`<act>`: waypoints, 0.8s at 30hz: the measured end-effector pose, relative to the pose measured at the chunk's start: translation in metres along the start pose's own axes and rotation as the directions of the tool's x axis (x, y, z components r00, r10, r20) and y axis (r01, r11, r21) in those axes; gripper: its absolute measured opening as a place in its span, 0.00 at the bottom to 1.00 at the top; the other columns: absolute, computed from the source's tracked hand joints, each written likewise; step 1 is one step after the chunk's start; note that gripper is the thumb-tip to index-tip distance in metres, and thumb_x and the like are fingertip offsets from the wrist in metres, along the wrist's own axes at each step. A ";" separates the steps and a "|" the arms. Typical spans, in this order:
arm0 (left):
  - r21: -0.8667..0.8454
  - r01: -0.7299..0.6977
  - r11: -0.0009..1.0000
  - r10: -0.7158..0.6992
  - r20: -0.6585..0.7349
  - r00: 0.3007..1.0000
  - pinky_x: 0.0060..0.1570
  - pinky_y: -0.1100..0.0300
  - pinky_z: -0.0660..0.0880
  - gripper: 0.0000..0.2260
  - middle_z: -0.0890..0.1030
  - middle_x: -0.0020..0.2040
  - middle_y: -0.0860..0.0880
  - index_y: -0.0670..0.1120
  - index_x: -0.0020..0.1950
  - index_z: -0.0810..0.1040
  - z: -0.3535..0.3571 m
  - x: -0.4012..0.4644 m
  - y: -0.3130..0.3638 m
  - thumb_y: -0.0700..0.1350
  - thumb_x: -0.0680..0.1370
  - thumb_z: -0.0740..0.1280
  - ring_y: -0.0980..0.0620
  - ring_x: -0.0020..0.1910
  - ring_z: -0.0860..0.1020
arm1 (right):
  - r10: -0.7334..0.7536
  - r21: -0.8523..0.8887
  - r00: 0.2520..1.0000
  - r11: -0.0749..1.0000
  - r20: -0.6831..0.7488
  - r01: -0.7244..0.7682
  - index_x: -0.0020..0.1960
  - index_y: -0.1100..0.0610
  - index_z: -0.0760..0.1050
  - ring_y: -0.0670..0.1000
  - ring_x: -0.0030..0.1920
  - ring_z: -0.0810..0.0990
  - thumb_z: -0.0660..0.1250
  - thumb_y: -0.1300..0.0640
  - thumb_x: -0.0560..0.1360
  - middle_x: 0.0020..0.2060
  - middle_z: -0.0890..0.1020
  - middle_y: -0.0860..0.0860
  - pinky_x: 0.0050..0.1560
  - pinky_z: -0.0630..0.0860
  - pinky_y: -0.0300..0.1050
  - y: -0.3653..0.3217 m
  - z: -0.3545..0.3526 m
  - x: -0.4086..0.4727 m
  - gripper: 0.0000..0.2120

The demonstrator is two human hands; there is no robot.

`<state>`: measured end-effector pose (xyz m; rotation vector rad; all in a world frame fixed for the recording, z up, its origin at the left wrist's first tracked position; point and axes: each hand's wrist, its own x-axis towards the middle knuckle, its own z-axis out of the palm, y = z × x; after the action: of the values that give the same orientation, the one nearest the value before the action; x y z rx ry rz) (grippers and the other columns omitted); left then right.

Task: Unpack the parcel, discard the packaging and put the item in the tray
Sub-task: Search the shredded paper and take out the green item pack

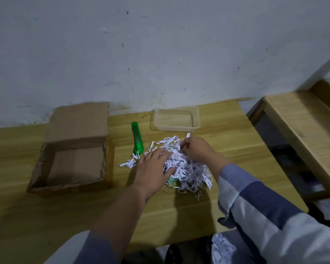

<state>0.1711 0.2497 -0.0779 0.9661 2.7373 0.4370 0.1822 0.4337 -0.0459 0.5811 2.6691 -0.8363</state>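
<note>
Nearby, green knife (136, 139), open box (72, 155), tray (175, 119)

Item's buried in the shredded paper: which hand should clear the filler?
Right, probably. The right hand already pinches strips at the top of the shredded paper, while the left hand lies flat on the pile, steadying it. A greenish item peeks out under the left thumb.

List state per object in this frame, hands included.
cardboard box: open, flap back, looks empty
clear tray: upright, empty
green utility knife: lying flat, blade not visible
shredded paper: loose pile on table
left hand: flat on the pile
right hand: pinching shreds
</note>
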 end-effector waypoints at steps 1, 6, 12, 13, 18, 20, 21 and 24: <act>-0.012 0.015 1.000 -0.015 -0.002 1.000 0.71 0.51 0.58 0.22 0.63 0.75 0.56 0.57 0.72 0.65 0.002 -0.003 -0.002 0.60 0.79 0.58 0.53 0.73 0.61 | -0.001 -0.001 0.999 1.000 0.041 0.001 0.59 0.56 0.78 0.57 0.56 0.79 0.64 0.58 0.77 0.58 0.81 0.56 0.56 0.75 0.47 0.001 -0.002 0.000 0.12; -0.010 0.037 0.999 -0.037 -0.002 0.999 0.69 0.54 0.60 0.20 0.63 0.75 0.58 0.57 0.72 0.65 0.004 -0.015 -0.009 0.58 0.80 0.58 0.55 0.73 0.61 | 0.008 0.105 0.975 0.994 0.223 -0.032 0.64 0.58 0.75 0.55 0.52 0.80 0.69 0.59 0.74 0.54 0.81 0.57 0.52 0.76 0.46 0.006 -0.006 -0.003 0.18; -0.015 0.030 0.999 -0.030 -0.005 1.000 0.69 0.56 0.60 0.20 0.63 0.75 0.59 0.58 0.72 0.65 0.003 -0.017 -0.006 0.55 0.80 0.59 0.55 0.73 0.62 | -0.004 0.502 0.947 0.849 0.320 -0.166 0.56 0.60 0.74 0.50 0.34 0.72 0.66 0.68 0.74 0.38 0.75 0.52 0.33 0.70 0.39 0.016 -0.009 -0.021 0.12; -0.016 0.029 0.999 -0.029 -0.006 1.000 0.69 0.56 0.60 0.20 0.63 0.75 0.59 0.58 0.72 0.65 0.003 -0.016 -0.006 0.55 0.80 0.59 0.55 0.73 0.62 | -0.016 0.515 0.952 0.844 0.306 -0.152 0.51 0.57 0.74 0.50 0.34 0.72 0.67 0.64 0.74 0.37 0.76 0.52 0.33 0.70 0.40 0.017 -0.006 -0.024 0.07; -0.014 0.032 0.999 -0.032 -0.009 0.999 0.69 0.55 0.61 0.20 0.64 0.75 0.57 0.57 0.73 0.65 0.002 -0.016 -0.003 0.54 0.81 0.59 0.54 0.73 0.62 | 0.034 0.551 0.997 0.832 0.071 -0.068 0.39 0.53 0.73 0.47 0.33 0.74 0.71 0.60 0.72 0.36 0.78 0.51 0.35 0.72 0.38 0.017 0.008 -0.030 0.08; -0.018 0.038 0.999 -0.038 -0.003 0.999 0.70 0.56 0.61 0.20 0.65 0.74 0.56 0.56 0.73 0.65 0.001 -0.016 -0.004 0.54 0.81 0.59 0.54 0.73 0.62 | 0.052 0.601 0.999 0.798 0.002 -0.043 0.39 0.54 0.74 0.50 0.35 0.75 0.71 0.60 0.72 0.36 0.79 0.52 0.36 0.73 0.42 0.019 0.005 -0.034 0.06; -0.021 0.041 0.999 -0.041 0.002 0.999 0.70 0.56 0.61 0.20 0.65 0.74 0.56 0.56 0.73 0.65 0.001 -0.015 -0.005 0.55 0.80 0.59 0.54 0.73 0.62 | 0.058 0.633 0.998 0.774 -0.034 -0.024 0.40 0.55 0.75 0.52 0.36 0.76 0.71 0.59 0.72 0.37 0.79 0.52 0.36 0.74 0.44 0.020 0.001 -0.037 0.05; -0.027 0.045 0.999 -0.044 0.022 0.999 0.70 0.55 0.62 0.20 0.65 0.74 0.56 0.55 0.72 0.66 -0.001 -0.014 -0.004 0.55 0.80 0.59 0.54 0.73 0.62 | 0.099 0.681 0.974 0.729 -0.206 0.070 0.42 0.51 0.78 0.52 0.45 0.81 0.72 0.57 0.71 0.45 0.81 0.49 0.45 0.80 0.48 0.026 -0.014 -0.046 0.03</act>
<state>0.1795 0.2373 -0.0773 0.8961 2.7203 0.4533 0.2325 0.4484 -0.0300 0.9025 2.4656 -1.8904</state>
